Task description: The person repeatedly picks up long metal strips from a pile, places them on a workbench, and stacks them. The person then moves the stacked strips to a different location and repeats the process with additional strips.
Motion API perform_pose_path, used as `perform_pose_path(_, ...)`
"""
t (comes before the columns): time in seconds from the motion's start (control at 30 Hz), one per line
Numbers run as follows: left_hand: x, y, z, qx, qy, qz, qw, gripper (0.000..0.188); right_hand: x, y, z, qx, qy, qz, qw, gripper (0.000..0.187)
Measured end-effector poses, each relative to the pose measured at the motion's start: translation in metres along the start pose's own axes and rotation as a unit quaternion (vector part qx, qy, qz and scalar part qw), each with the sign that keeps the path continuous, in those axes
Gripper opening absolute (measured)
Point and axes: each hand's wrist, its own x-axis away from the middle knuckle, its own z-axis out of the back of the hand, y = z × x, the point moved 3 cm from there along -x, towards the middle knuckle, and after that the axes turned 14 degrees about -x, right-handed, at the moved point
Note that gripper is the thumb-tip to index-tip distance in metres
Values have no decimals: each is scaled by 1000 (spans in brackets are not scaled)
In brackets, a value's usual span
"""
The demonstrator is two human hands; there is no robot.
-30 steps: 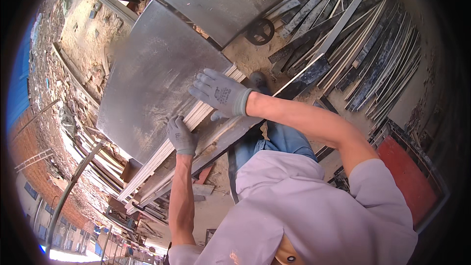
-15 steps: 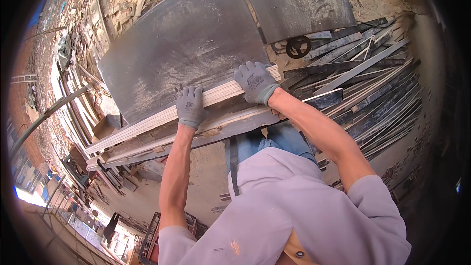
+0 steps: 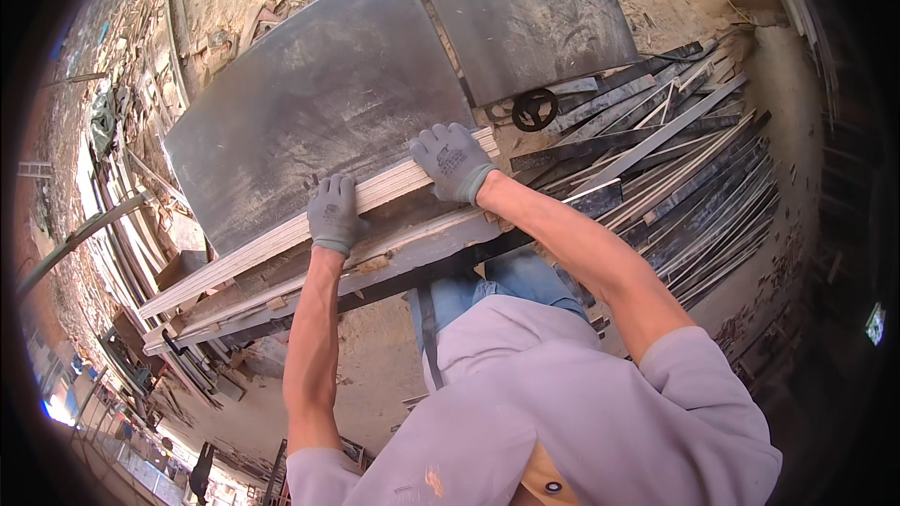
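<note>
A bundle of long, pale plywood strips (image 3: 239, 260) lies on edge along the near side of a dusty dark metal tabletop (image 3: 323, 98). My left hand (image 3: 336, 215), in a grey glove, is closed over the strips near their middle. Farther right, close to their right end, my gloved right hand (image 3: 452, 165) also wraps over the top of the bundle. The fingertips of both hands reach over its far side, and the thumbs are mostly hidden. Closer to my body, a worn wooden rail (image 3: 417, 248) runs roughly alongside the strips.
A second metal panel (image 3: 525, 14) adjoins the tabletop across a narrow gap. Below it sits a black handwheel (image 3: 535, 110). Heaped offcuts and strips (image 3: 694, 197) cover the ground at right. A curved pole (image 3: 80, 236) and scattered scrap wood stand at left.
The whole scene has shifted left and slightly down in view. Both hands keep their hold on the plywood strips, with no clear movement against the table.
</note>
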Motion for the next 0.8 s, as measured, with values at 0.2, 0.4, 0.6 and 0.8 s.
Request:
perform_pose_path(0.2,2,1,3,-22,-33,12,999,59,-1,-18,-8,50,29,-11,998,69)
perform_pose_path(0.4,6,3,2,-17,7,5,1000,57,1,-21,3,41,-20,-29,999,47)
perform_pose_path(0.6,6,5,1,-30,54,-2,998,54,6,-27,-5,76,-1,-48,996,46)
perform_pose_path(0.8,6,4,-4,-43,67,1,997,59,7,-27,-15,97,37,-60,993,54)
